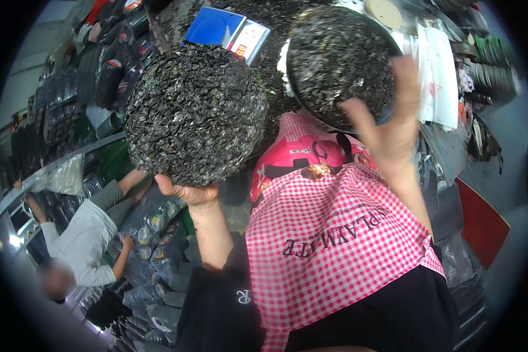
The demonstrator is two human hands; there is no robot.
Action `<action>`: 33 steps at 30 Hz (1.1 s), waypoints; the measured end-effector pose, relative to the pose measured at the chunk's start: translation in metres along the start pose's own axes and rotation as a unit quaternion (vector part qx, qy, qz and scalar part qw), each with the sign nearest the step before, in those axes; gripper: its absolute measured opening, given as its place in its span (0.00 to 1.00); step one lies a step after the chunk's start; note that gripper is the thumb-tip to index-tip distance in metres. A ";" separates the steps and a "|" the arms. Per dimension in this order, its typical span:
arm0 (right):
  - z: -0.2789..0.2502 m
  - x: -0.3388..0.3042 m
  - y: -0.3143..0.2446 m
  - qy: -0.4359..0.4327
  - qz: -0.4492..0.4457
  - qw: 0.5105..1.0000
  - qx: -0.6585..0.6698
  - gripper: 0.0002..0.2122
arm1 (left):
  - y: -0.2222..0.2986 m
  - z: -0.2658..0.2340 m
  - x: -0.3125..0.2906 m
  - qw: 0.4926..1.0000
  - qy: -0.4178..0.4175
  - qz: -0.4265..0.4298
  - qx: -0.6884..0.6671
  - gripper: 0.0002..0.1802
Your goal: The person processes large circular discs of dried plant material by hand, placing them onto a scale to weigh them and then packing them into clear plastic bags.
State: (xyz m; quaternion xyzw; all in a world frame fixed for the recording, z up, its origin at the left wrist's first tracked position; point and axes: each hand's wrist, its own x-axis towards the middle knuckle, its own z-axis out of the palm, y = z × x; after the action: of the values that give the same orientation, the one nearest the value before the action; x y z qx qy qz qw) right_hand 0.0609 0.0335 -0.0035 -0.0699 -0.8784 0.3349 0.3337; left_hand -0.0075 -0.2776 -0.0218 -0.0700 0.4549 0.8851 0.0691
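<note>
My left hand (192,192) grips the lower edge of a large round dried seaweed cake (196,114). The cake is nearly black, with a rough, flaky surface, and it hides most of the fingers. Up to the right is a round dark pan (292,87) with more seaweed (337,58) packed flat inside. Over the pan's lower right edge is my right hand (390,132), blurred by motion, its fingers spread and holding nothing. Whether it touches the pan I cannot tell.
A blue-topped scale (214,27) stands behind the cake, with loose dark flakes around it. White sheets (442,76) lie right of the pan. Plastic-wrapped dark bundles (61,97) are stacked at left. Another person (85,229) is at lower left. A red board (481,223) leans at right.
</note>
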 end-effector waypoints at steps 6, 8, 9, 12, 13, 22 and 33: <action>0.067 -0.008 -0.056 -0.043 -0.267 0.960 0.067 0.12 | -0.001 0.017 -0.011 0.953 -0.191 -0.070 -0.223 0.56; 0.058 0.000 -0.062 -0.019 -0.267 0.958 0.100 0.11 | 0.002 0.016 -0.015 0.960 -0.173 -0.069 -0.209 0.56; 0.056 0.000 -0.061 -0.025 -0.272 0.958 0.092 0.11 | 0.000 0.010 -0.015 0.965 -0.171 -0.060 -0.187 0.55; 0.053 -0.009 -0.052 -0.064 -0.274 0.957 0.077 0.11 | 0.001 0.023 -0.020 0.999 -0.026 -0.030 0.008 0.53; 0.052 -0.010 -0.051 -0.076 -0.277 0.955 0.074 0.11 | 0.001 0.024 -0.021 0.999 -0.028 -0.038 0.022 0.54; 0.033 0.000 -0.024 0.019 -0.304 0.943 0.133 0.11 | 0.000 0.016 -0.009 0.974 -0.224 -0.007 -0.015 0.47; 0.001 -0.003 0.062 0.031 0.230 0.966 0.114 0.11 | -0.081 0.092 0.037 0.867 -0.278 0.099 0.401 0.45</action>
State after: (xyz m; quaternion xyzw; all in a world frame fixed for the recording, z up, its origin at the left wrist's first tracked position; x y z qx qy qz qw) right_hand 0.0562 0.0789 -0.0453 -0.2421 -0.7839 0.4980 0.2809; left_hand -0.0344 -0.1542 -0.0400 0.2581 0.7368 0.6118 0.1273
